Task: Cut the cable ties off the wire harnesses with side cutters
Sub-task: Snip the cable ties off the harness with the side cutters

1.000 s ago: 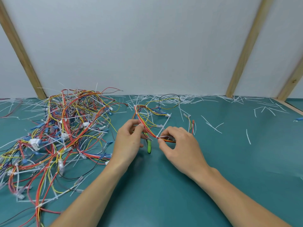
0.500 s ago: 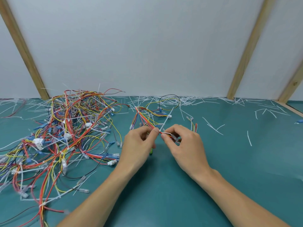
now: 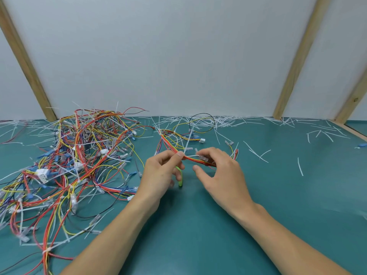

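Item: wire harness (image 3: pixel 195 160), held just above the desk (image 3: pixel 278 195) between both hands. Left hand (image 3: pixel 160 173) pinched the bundle beside a white cable tie (image 3: pixel 187 143) while gripping green-handled side cutters (image 3: pixel 179 175). Right hand (image 3: pixel 220 173) had fingers loosely spread around the wires, grasp uncertain. Risk: cutters nicking wire insulation; bundle slipping.
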A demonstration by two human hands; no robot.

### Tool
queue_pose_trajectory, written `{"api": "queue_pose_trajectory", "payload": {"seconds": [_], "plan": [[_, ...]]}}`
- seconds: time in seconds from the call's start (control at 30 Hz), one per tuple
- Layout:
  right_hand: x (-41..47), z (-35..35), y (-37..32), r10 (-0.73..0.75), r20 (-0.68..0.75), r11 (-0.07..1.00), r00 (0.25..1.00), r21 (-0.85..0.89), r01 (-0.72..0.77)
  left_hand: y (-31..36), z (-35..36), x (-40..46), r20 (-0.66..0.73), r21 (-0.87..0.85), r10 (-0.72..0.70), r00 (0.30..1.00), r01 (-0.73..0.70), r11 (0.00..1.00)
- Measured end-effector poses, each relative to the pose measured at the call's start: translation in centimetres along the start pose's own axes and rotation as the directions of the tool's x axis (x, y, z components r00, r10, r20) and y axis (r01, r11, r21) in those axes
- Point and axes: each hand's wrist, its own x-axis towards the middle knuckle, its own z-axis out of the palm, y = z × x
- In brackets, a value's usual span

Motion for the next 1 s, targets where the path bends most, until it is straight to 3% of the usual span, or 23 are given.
{"api": "queue_pose_trajectory", "payload": {"seconds": [0.17,0.27,0.4,0.57,0.73,0.87,1.0], "plan": [[0.2,-0.5,-0.3,-0.075,-0.125,0.995,0.989,-0.073,0.066,0.4,-0.3,-0.1,0.036,-0.148,-0.007,0.999,0.012,0.989],[0.3,-0.7,-0.4,-0.039,-0.112,0.999,0.993,-0.002,0.039,0.6,-0.5,0.0,0.042,-0.201,-0.019,0.999,0.027,0.979],[0.0,-0.3,-0.3,0.076,0.012,0.985,0.997,0.157,-0.077,0.7,-0.2,-0.3,0.119,-0.064,0.055,0.991,-0.048,0.997],[0.1,-0.4,-1.2,0.113,0.000,0.908,0.994,0.406,-0.103,0.3,0.6,-0.9,0.240,0.093,0.108,0.965,-0.134,0.987],[0.1,-0.8,-1.1,0.136,0.080,0.864,0.987,0.479,-0.158,0.5,0.8,-1.2,0.227,0.086,0.105,0.968,-0.127,0.988],[-0.3,-0.4,-1.1,0.082,0.186,0.896,0.979,0.416,-0.154,0.9,0.6,-1.3,0.187,0.016,0.089,0.978,-0.093,0.995],[-0.5,-0.2,-1.1,0.073,0.138,0.928,0.988,0.353,-0.118,1.1,0.5,-1.3,0.178,0.009,0.056,0.982,-0.059,0.998]]}}
